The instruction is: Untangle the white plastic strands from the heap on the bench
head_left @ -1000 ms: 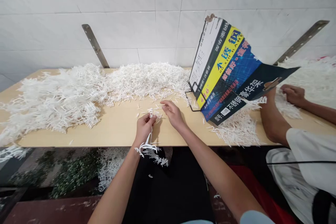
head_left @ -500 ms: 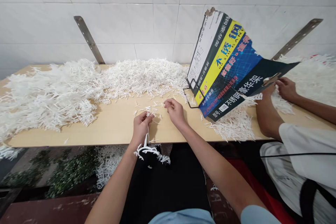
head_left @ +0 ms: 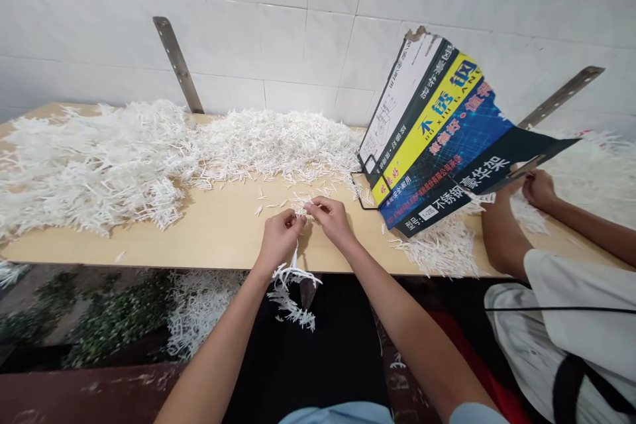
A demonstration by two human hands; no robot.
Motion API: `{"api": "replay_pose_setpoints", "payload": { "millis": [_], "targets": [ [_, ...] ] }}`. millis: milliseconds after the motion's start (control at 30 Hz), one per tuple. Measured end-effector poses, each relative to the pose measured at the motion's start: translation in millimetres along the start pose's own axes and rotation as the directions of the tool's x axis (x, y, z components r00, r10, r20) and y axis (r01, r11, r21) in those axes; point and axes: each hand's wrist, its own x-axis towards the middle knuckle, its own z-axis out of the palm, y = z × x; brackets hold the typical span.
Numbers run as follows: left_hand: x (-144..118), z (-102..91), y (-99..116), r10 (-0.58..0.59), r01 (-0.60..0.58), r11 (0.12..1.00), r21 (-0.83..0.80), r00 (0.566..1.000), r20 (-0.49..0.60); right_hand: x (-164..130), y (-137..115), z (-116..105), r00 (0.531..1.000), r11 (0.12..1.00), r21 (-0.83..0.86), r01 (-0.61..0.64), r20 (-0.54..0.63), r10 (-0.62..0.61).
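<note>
— What reads on the carton (head_left: pixel 437 139)?
— "不锈钢" on yellow, "豪华架" on black; smaller print too blurred.
— And the hands?
— Left hand (head_left: pixel 279 238), grip clenched on a white sprig (head_left: pixel 291 288) hanging past the bench (head_left: pixel 218 238) edge; right hand (head_left: pixel 332 217) apparently pinches its tip. Bare bench lies around them.
</note>
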Motion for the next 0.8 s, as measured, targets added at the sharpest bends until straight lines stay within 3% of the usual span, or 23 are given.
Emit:
{"api": "replay_pose_setpoints", "payload": {
  "millis": [167,300,433,500,667,800],
  "targets": [
    [0,-1.1,-1,-0.027,0.027,0.999,-0.048,1.0,-0.006,0,2,1,0.996,0.997,0.054,-0.063,-0.06,0.066],
    [3,2.6,-2,-0.025,0.029,0.997,-0.071,0.998,0.058,1,8,2,0.984,0.996,0.04,-0.078,-0.158,0.084],
    [2,3.2,-2,-0.034,0.037,0.998,-0.048,0.998,0.058,9,18,-1,0.913,0.979,0.175,-0.108,-0.371,0.167],
    [0,1.0,-1,-0.035,0.036,0.999,-0.035,0.999,0.026,12,19,-3,0.889,0.975,0.199,-0.099,-0.422,0.177],
    [-1,0.0,2,-0.021,0.021,1.0,0.0,1.0,-0.013,8,7,-2,0.976,0.993,-0.081,0.086,-0.192,-0.101],
    [-1,3.3,3,0.013,-0.011,0.998,0.057,0.999,-0.041,2,-3,2,0.997,0.981,-0.179,0.077,-0.014,-0.081]
  ]
}}
